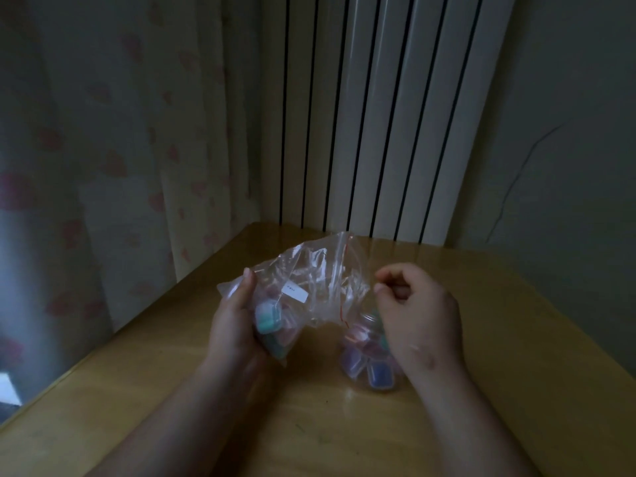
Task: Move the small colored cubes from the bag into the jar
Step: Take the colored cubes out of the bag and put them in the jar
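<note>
A: We're mid-transfer here. Our left hand has its fingers wrapped tight around the bottom of the clear zip bag, bunching the remaining colored cubes into that corner

B: And the right hand? Its fingers look curled in a pinch right at the bag's mouth, just above the jar. Whether they hold a cube or only the plastic edge, we can't tell

A: Agreed, too dim and blurred. The jar stands upright on the wooden worktop, partly hidden behind that right hand, and we can see pink, purple and blue cubes already piled inside

B: So a good share is done, by our reckoning, with a clump left in the bag

A: Next we'd say the bag's opening has to line up over the jar's mouth, then tip or pick. The limp plastic could spill cubes wide
</note>
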`<action>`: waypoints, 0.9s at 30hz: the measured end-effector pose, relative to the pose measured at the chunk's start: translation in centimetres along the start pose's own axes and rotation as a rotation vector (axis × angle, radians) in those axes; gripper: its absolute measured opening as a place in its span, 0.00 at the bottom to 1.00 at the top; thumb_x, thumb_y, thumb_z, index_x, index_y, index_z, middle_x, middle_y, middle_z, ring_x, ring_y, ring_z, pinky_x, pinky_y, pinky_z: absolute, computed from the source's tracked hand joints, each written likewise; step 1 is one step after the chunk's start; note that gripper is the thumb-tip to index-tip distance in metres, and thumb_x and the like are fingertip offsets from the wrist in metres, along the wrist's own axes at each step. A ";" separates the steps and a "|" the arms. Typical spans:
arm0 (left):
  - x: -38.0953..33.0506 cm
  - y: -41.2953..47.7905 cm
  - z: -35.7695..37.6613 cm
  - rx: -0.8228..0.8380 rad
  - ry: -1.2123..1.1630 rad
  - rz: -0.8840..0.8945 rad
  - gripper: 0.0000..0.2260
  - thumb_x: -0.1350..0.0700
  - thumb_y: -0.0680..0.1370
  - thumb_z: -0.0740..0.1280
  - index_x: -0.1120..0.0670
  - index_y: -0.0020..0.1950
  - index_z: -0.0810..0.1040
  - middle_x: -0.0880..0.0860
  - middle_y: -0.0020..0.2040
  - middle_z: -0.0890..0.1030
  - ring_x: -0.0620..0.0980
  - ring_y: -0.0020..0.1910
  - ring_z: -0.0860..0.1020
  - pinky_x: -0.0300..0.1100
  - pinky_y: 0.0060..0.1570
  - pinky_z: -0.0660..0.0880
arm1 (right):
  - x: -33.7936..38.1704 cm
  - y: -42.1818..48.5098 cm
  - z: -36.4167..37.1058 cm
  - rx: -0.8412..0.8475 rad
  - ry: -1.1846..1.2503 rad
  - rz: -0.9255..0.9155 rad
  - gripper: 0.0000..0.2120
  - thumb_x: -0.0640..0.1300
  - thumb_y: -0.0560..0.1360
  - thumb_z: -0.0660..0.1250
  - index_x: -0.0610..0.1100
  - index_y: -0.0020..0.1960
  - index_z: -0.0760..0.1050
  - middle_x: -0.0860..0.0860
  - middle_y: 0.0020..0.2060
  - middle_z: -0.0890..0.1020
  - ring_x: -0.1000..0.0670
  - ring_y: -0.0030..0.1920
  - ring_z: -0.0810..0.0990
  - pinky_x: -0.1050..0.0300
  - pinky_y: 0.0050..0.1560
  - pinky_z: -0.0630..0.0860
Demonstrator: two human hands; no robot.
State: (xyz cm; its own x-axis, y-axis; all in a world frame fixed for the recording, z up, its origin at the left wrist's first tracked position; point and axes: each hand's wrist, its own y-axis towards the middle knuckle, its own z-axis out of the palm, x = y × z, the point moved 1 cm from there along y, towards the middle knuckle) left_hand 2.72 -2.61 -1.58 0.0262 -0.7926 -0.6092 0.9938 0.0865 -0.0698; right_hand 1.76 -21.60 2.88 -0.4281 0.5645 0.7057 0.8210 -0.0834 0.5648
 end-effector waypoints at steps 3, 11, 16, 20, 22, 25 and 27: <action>0.2 -0.4 0.4 0.005 0.049 -0.006 0.22 0.45 0.80 0.62 0.59 0.66 0.76 0.65 0.62 0.81 0.65 0.60 0.80 0.59 0.51 0.80 | 0.6 -0.5 0.7 0.105 0.030 -0.048 0.10 0.40 0.77 0.66 0.55 0.50 0.78 0.62 0.42 0.79 0.66 0.43 0.77 0.80 0.38 0.70; 0.5 -0.3 0.1 0.070 0.162 0.005 0.27 0.39 0.80 0.58 0.58 0.68 0.74 0.63 0.56 0.84 0.62 0.51 0.85 0.54 0.39 0.82 | 1.1 -1.2 1.7 0.436 0.085 -0.019 0.09 0.43 0.78 0.64 0.55 0.53 0.79 0.58 0.41 0.82 0.62 0.43 0.81 0.66 0.38 0.80; 0.3 -0.5 0.2 0.180 0.094 -0.075 0.28 0.45 0.74 0.69 0.55 0.71 0.72 0.64 0.56 0.83 0.63 0.49 0.85 0.55 0.42 0.82 | 1.1 -1.4 2.5 0.541 -0.036 -0.032 0.11 0.60 0.74 0.64 0.57 0.51 0.79 0.54 0.39 0.83 0.56 0.40 0.81 0.51 0.43 0.81; 0.1 -0.1 -0.8 0.432 0.032 -0.070 0.36 0.56 0.61 0.81 0.59 0.68 0.74 0.64 0.62 0.78 0.64 0.58 0.79 0.60 0.60 0.75 | 1.1 -1.1 2.2 0.483 -0.007 0.021 0.06 0.54 0.76 0.65 0.55 0.43 0.77 0.50 0.29 0.78 0.54 0.28 0.76 0.57 0.31 0.73; 0.3 0.2 -1.2 0.470 0.036 -0.073 0.42 0.61 0.59 0.80 0.57 0.72 0.70 0.64 0.62 0.76 0.64 0.57 0.79 0.60 0.57 0.76 | 1.0 -0.8 2.2 0.497 -0.060 0.067 0.10 0.44 0.74 0.67 0.50 0.35 0.72 0.51 0.27 0.74 0.56 0.28 0.72 0.57 0.34 0.72; 0.4 0.4 -1.2 0.442 0.060 -0.073 0.52 0.65 0.54 0.80 0.47 0.76 0.66 0.64 0.63 0.76 0.64 0.55 0.81 0.61 0.49 0.80 | 0.9 -1.0 2.5 0.492 -0.047 0.097 0.08 0.53 0.73 0.65 0.51 0.39 0.76 0.51 0.30 0.78 0.53 0.34 0.77 0.51 0.44 0.75; 0.3 0.5 -1.2 0.428 0.110 -0.071 0.52 0.65 0.56 0.81 0.47 0.77 0.64 0.65 0.62 0.77 0.64 0.55 0.81 0.59 0.48 0.80 | 1.0 -1.0 2.4 0.485 -0.053 0.097 0.08 0.54 0.74 0.63 0.54 0.48 0.80 0.49 0.38 0.83 0.47 0.40 0.81 0.46 0.48 0.77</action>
State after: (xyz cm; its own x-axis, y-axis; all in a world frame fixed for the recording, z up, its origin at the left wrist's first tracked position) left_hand 3.08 -2.14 -2.74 -0.0320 -0.7170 -0.6964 0.9485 -0.2415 0.2051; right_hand 1.46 -18.94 2.00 -0.3318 0.6152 0.7151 0.9425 0.2474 0.2245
